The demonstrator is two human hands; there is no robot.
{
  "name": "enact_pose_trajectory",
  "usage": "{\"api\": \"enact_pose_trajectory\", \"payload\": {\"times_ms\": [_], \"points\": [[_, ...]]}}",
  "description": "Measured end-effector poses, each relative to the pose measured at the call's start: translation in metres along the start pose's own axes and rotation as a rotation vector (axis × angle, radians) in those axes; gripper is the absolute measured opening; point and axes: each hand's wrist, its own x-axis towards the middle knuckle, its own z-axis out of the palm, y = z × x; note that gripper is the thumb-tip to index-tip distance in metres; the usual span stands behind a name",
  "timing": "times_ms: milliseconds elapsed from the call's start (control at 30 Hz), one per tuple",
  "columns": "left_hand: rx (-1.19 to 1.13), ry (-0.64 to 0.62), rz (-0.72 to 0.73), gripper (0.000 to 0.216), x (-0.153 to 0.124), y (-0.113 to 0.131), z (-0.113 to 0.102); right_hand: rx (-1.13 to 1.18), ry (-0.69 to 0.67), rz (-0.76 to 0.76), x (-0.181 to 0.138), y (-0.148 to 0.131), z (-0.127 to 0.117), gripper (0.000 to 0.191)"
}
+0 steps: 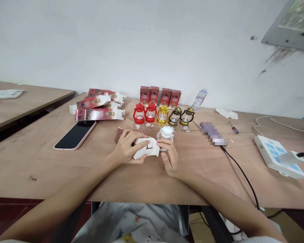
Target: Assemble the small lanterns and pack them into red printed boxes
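Hands [128, 146] flank the white box [149, 152], left gripping it, right at one end.

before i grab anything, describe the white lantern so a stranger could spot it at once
On the wooden table, find the row of five lanterns in front of the upright red boxes. Nearer the person than that row, partly hidden by the right hand, is the white lantern. Its white frame sets it apart from the red, gold and black-and-gold ones.
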Motion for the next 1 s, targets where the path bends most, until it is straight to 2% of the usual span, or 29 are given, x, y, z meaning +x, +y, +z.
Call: {"api": "enact_pose_trajectory", "payload": {"times_ms": [100,233,367,467,767,1000], "points": [[-0.011,0.003,-0.003,0.035,0.000,0.001,0.000,0.046,-0.044,0.086,0.003,0.001,0.000,0.029],[-0.015,-0.003,0.002,0.036,-0.002,0.001,0.002,0.287,-0.133,0.242,0.004,0.006,0.003,0.022],[-0.013,-0.010,0.008,0.034,-0.003,0.002,0.003,0.627,-0.116,0.468,0.004,0.009,0.010,0.021],[-0.006,-0.027,0.017,0.031,-0.002,0.003,0.003,0.762,-0.104,0.556,0.006,0.008,0.013,0.027],[-0.015,-0.059,0.045,0.032,-0.001,0.006,0.003,0.700,-0.003,0.653,0.009,0.000,0.016,0.032],[-0.091,-0.043,0.045,0.042,-0.003,0.004,0.006,0.655,0.022,0.654,0.008,-0.001,0.016,0.028]]}}
